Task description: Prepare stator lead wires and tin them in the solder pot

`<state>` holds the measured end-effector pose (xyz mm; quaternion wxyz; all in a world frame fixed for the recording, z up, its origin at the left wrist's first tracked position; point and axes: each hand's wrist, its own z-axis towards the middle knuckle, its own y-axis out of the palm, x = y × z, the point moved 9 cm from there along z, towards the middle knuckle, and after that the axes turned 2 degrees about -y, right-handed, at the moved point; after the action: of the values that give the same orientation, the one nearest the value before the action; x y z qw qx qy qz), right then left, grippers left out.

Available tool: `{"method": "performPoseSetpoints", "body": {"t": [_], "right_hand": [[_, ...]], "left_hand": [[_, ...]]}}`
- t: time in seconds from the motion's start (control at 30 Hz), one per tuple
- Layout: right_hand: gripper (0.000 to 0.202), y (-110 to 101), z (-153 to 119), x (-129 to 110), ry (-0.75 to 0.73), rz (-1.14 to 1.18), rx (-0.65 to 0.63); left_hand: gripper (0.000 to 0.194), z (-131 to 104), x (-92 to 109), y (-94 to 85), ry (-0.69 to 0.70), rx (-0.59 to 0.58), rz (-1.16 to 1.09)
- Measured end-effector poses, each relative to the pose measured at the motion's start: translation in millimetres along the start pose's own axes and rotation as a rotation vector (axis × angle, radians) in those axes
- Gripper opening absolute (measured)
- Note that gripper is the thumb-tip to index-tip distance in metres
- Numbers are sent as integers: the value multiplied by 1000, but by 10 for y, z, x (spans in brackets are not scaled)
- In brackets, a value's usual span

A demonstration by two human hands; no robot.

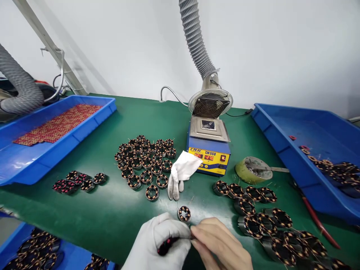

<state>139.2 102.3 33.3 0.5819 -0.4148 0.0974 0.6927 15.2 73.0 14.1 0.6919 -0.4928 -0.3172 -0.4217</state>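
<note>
My left hand [160, 242], in a white glove, is closed around a motor stator [165, 246], of which only a dark part with a touch of pink shows. My bare right hand [219, 243] meets the gloved fingertips, thumb and forefinger pinched together; what lies in the pinch is too small to make out. Just beyond both hands a single wound stator [184, 213] stands on the green table. A limp white glove [184, 168] lies past it, touching the edge of a large group of copper-wound stators [146, 159].
A blue-and-yellow solder pot [208, 153] stands under an extractor hose [197, 37]. To its right are a round tin [253, 170], rows of stators [253, 225] and red-handled pliers [320, 223]. Blue trays [95, 129] [284, 142] flank the table; another blue bin [67, 247] sits lower left.
</note>
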Motion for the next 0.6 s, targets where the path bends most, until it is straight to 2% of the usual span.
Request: {"method": "performPoseSetpoints", "body": {"t": [0.07,0.13,0.17,0.23,0.3,0.33,0.37,0.4,0.43,0.5,0.53,0.6], "right_hand": [[35,5,-15,-27,-39,-74,21],[20,39,-49,-8,-4,-108,31],[17,64,-77,61,84,-75,30],[27,209,-200,314,408,179,-41],[43,376,-375,488,721,558,-63],[47,405,-409,510,788,678,-49],[48,366,-385,506,774,705,-17],[44,267,-312,476,687,633,22],[33,137,-215,406,548,495,60],[3,-16,-49,167,238,199,60],[18,-28,-9,62,119,80,38],[25,-13,0,-59,-18,-87,29]], "left_hand": [[23,10,35,28,59,-30,52],[21,6,149,21,191,-4,241],[20,-8,227,25,274,16,374],[18,-47,356,62,404,37,609],[20,-60,409,63,428,57,693],[20,-53,401,44,399,65,661],[19,-39,369,23,348,67,590],[17,-24,320,6,290,65,494],[15,-11,266,-5,235,65,392],[13,1,195,-7,182,65,214],[14,2,186,5,179,56,171],[17,-5,217,34,204,32,236]]}}
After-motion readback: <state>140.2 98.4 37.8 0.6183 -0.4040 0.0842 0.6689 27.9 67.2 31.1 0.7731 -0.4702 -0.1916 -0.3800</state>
